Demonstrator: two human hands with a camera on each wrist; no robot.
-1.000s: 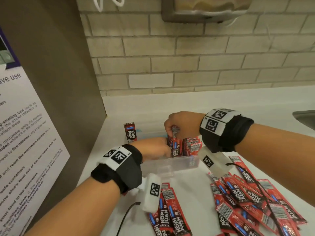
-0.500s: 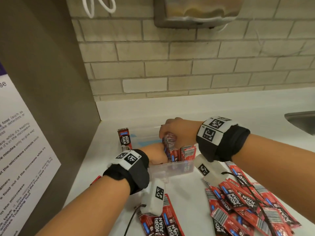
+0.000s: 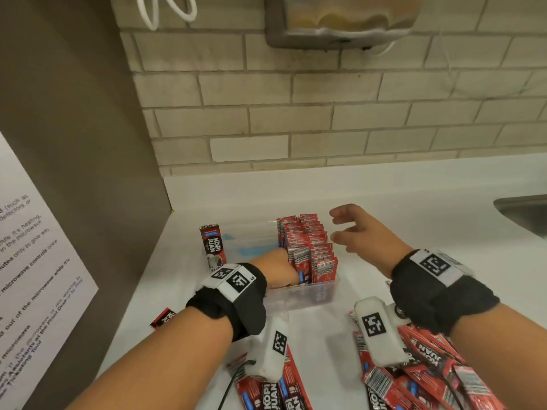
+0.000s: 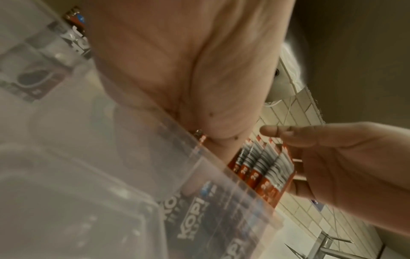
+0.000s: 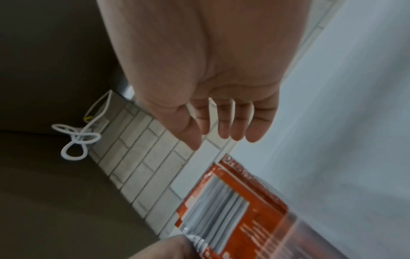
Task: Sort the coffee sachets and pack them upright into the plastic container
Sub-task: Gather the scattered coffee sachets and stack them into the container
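Note:
A clear plastic container (image 3: 299, 294) sits on the white counter. Its right part holds several red coffee sachets (image 3: 307, 247) standing upright in rows. My left hand (image 3: 279, 269) is inside the container, against the left side of that stack. In the left wrist view its fingers show dimly through the container wall (image 4: 155, 175) and reach down beside the sachets (image 4: 261, 168). My right hand (image 3: 352, 229) hovers just right of the stack, fingers spread and relaxed, holding nothing (image 5: 221, 129). One sachet (image 3: 212, 247) stands upright at the container's left end.
Loose sachets lie in a pile at the lower right (image 3: 429, 377), at the bottom centre (image 3: 266, 392), and one at the left (image 3: 164, 318). A brown panel with a notice (image 3: 35, 276) walls the left. A sink (image 3: 524, 214) lies at the right edge.
My right hand has let go of the sachets it was pressing into the stack and moved off to the right, open. The left hand stays inside the container.

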